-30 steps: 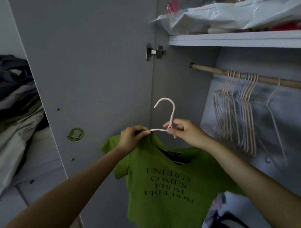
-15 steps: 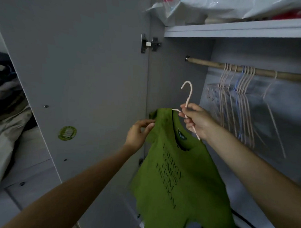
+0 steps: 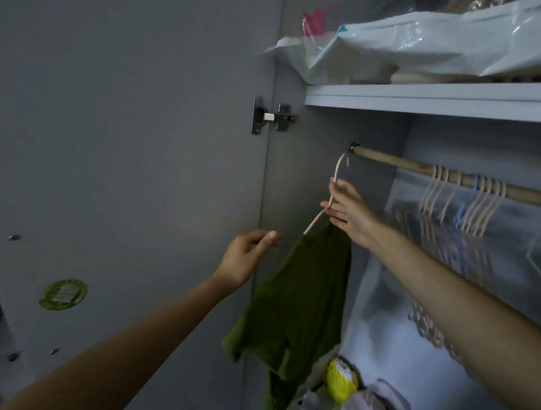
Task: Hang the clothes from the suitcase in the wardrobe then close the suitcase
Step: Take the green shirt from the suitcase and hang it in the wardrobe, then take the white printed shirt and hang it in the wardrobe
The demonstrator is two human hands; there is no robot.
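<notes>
A green T-shirt [image 3: 299, 301] hangs edge-on from a pale pink hanger [image 3: 316, 220]. My right hand [image 3: 347, 213] grips the hanger by its neck, and the hook is just left of and below the near end of the wooden rail [image 3: 396, 166], not over it. My left hand [image 3: 246, 259] hovers open beside the shirt's shoulder without touching it. The suitcase is out of view.
Several empty pink and blue hangers [image 3: 465, 205] crowd the rail further right. The open grey wardrobe door [image 3: 126, 169] stands at the left. Plastic bags [image 3: 422, 47] fill the shelf [image 3: 432, 98] above the rail. Loose clothes and a yellow item [image 3: 341, 382] lie on the wardrobe floor.
My right hand has lifted the hanger and shirt up towards the rail's left end. My left hand has let go of the shirt. The shirt has turned edge-on.
</notes>
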